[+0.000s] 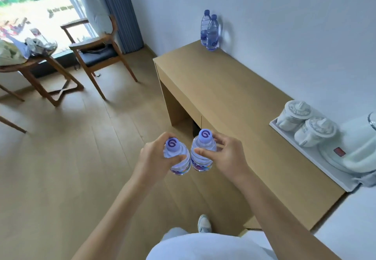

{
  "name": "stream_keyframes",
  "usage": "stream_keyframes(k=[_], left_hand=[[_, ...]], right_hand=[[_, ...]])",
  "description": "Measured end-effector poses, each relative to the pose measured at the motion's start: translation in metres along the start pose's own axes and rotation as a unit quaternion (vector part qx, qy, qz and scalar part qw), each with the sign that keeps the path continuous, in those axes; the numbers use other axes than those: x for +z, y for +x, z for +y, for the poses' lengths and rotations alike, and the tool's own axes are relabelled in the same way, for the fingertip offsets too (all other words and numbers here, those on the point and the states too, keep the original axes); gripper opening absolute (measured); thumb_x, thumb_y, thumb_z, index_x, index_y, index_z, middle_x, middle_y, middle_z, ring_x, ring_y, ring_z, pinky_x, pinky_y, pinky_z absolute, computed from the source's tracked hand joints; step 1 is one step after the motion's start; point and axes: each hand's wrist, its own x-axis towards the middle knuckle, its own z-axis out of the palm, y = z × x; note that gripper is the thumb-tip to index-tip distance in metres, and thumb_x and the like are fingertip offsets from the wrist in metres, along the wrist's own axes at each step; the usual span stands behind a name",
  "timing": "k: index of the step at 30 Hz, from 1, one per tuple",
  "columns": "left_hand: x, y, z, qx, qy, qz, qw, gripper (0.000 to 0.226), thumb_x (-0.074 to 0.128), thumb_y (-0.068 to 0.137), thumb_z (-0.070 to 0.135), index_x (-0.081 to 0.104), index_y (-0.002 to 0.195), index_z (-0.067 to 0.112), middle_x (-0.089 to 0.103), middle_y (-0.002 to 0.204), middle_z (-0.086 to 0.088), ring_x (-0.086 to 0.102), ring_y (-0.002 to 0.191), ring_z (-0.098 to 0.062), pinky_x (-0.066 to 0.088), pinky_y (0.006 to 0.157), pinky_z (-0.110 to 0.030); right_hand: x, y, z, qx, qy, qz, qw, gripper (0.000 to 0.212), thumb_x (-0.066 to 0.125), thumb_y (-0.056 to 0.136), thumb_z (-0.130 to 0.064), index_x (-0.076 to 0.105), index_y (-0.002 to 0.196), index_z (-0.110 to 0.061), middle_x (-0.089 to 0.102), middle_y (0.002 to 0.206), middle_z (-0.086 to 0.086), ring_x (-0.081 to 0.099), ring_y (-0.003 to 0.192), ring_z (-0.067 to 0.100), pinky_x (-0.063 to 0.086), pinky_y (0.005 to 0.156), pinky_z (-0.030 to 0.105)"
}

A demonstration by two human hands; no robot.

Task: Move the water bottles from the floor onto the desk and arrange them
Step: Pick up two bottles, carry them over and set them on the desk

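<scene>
I hold two clear water bottles with purple caps upright, side by side, above the floor just left of the desk's front edge. My left hand (154, 156) grips the left bottle (179, 163) near its neck. My right hand (225, 156) grips the right bottle (202, 158) the same way. The two bottles touch each other. Two more bottles of the same kind (211, 34) stand upright together at the far corner of the light wooden desk (223, 97), against the wall.
A white tray (305, 154) with two lidded white cups (305, 125) and a kettle base sits at the desk's right end. A wooden chair (97, 54) and a small round table (34, 64) stand by the window at the left. My shoe (204, 223) is on the wood floor.
</scene>
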Motion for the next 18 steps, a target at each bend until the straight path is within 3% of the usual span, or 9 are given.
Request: stream_keyframes(k=[2,6,9,15,18], left_hand=[[-0.006,0.035,0.001,0.011,0.000,-0.005,1.000,0.034,0.076,0.061,0.039,0.055,0.087,0.038,0.064,0.079,0.020,0.062,0.074,-0.010,0.054,0.067,-0.033],[-0.017,0.105,-0.007,0.028,-0.002,-0.002,1.000,0.037,0.083,0.066,0.029,0.055,0.088,0.037,0.063,0.079,0.022,0.062,0.076,-0.013,0.056,0.071,-0.038],[-0.026,0.159,-0.016,0.044,0.000,-0.015,0.999,0.038,0.082,0.064,0.034,0.055,0.089,0.038,0.064,0.081,0.022,0.063,0.077,-0.014,0.056,0.072,-0.041],[-0.054,0.270,-0.034,0.073,0.006,-0.060,0.996,0.035,0.075,0.057,0.042,0.054,0.086,0.042,0.064,0.080,0.022,0.061,0.072,-0.004,0.053,0.063,-0.022],[-0.079,0.331,-0.038,0.080,0.026,-0.093,0.992,0.033,0.072,0.057,0.041,0.052,0.083,0.045,0.063,0.078,0.023,0.059,0.069,-0.002,0.045,0.056,-0.012]], right_hand=[[0.000,0.031,0.001,0.006,-0.004,0.015,1.000,0.034,0.085,0.067,-0.036,0.066,0.090,-0.054,0.073,0.091,-0.022,0.070,0.085,0.000,0.058,0.080,0.027],[0.006,0.090,0.006,0.005,-0.010,0.031,0.999,0.035,0.080,0.064,-0.044,0.064,0.089,-0.061,0.071,0.090,-0.030,0.068,0.085,-0.006,0.056,0.077,0.017],[0.018,0.136,0.010,0.005,-0.016,0.046,0.999,0.036,0.080,0.065,-0.045,0.063,0.091,-0.062,0.069,0.091,-0.033,0.067,0.085,-0.009,0.054,0.075,0.013],[0.051,0.239,0.019,0.029,-0.013,0.082,0.996,0.035,0.082,0.065,-0.041,0.065,0.090,-0.059,0.071,0.093,-0.029,0.067,0.088,-0.006,0.057,0.081,0.024],[0.072,0.295,0.017,0.058,-0.001,0.110,0.992,0.031,0.083,0.068,-0.034,0.069,0.091,-0.047,0.073,0.092,-0.022,0.068,0.087,-0.002,0.058,0.083,0.031]])
